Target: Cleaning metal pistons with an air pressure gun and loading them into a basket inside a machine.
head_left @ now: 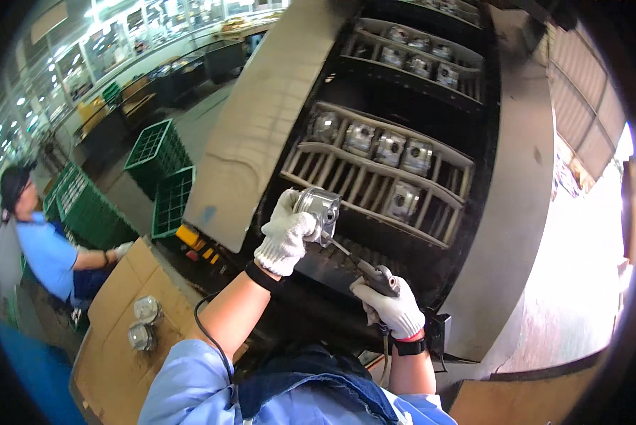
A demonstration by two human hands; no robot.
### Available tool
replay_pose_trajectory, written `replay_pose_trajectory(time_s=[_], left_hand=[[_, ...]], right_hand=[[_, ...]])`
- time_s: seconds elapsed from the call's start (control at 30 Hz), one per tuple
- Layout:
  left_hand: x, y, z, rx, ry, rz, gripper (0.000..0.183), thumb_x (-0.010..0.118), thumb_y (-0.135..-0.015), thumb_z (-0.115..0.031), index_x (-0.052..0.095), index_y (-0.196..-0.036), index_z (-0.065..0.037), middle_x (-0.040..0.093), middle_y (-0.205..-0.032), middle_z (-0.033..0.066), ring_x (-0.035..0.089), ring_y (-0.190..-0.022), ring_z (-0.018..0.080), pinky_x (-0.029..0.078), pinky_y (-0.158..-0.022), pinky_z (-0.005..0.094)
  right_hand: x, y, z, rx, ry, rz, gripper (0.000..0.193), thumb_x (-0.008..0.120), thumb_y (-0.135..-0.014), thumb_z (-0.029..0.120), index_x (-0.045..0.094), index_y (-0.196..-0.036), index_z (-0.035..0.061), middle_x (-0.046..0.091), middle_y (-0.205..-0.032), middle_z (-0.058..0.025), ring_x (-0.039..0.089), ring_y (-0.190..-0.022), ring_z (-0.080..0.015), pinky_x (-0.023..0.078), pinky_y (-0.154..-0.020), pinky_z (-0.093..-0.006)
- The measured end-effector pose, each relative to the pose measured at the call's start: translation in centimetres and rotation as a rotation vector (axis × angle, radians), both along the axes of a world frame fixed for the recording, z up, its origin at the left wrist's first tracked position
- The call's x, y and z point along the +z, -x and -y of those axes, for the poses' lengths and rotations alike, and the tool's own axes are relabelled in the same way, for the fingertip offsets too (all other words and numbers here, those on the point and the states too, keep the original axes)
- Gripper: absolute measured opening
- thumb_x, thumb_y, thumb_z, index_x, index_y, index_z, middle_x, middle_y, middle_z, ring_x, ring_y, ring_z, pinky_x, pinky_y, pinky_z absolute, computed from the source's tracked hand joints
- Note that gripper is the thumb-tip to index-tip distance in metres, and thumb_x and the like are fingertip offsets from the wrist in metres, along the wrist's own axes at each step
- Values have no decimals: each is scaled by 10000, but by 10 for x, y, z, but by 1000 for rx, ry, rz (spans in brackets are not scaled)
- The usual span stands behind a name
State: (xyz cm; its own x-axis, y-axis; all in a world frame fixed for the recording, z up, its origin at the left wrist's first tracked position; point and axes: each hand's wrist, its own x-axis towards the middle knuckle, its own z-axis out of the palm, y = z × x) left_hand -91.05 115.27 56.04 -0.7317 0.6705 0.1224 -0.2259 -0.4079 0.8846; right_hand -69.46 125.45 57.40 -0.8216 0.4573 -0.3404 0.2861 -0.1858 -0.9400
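Note:
My gloved left hand (285,234) grips a shiny metal piston (322,207), fingers wrapped round its side. In my gloved right hand (396,306) is an air blow gun (379,279) with a long thin nozzle. The nozzle's tip meets or nearly meets the piston's lower edge; I cannot tell if it touches. Both hands are in front of a dark slatted conveyor (374,180). On its near rack stand several pistons (389,149), with a single piston (403,201) lower down. A hose hangs beneath the blow gun.
More pistons (418,57) sit on a farther rack. Two pistons (144,322) rest on cardboard (112,365) at left. Green crates (158,152) stand beyond it, near a seated person (45,244) in a blue shirt. Metal side panels (261,120) flank the conveyor.

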Motion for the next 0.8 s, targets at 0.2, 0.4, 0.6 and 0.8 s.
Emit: replay_pose_trajectory(time_s=[0.2,0.4,0.6,0.8], left_hand=[[-7,10,72,218,-208,145,228,555,-821,-16,472,-1030,-49,621,-888,77,555,-623,90,470,-527,227],[-25,12,184,99,-504,758,542,320,-941,-369,566,-1200,39,661,-986,291,660,-902,470,565,-827,600],[-38,-24,303,497,-45,356,444,529,-867,-140,527,-1307,-83,645,-1122,163,663,-952,317,560,-865,500],[-71,-42,359,694,1373,-732,670,741,-664,-135,543,-1303,-98,572,-1120,177,557,-1099,354,471,-936,452]], right_hand=[[-14,2,25,-4,145,-119,127,698,-843,89,678,-900,-22,564,-565,-26,487,-401,-103,402,-388,-248],[-11,23,65,620,187,75,190,739,-803,89,721,-962,-14,601,-596,-27,512,-459,-107,387,-460,-259],[-26,69,117,820,185,152,157,732,-871,156,709,-957,26,591,-655,14,513,-490,-68,416,-454,-216],[-27,100,169,868,24,178,217,709,-896,279,703,-958,71,561,-647,19,508,-513,-74,400,-458,-247]])
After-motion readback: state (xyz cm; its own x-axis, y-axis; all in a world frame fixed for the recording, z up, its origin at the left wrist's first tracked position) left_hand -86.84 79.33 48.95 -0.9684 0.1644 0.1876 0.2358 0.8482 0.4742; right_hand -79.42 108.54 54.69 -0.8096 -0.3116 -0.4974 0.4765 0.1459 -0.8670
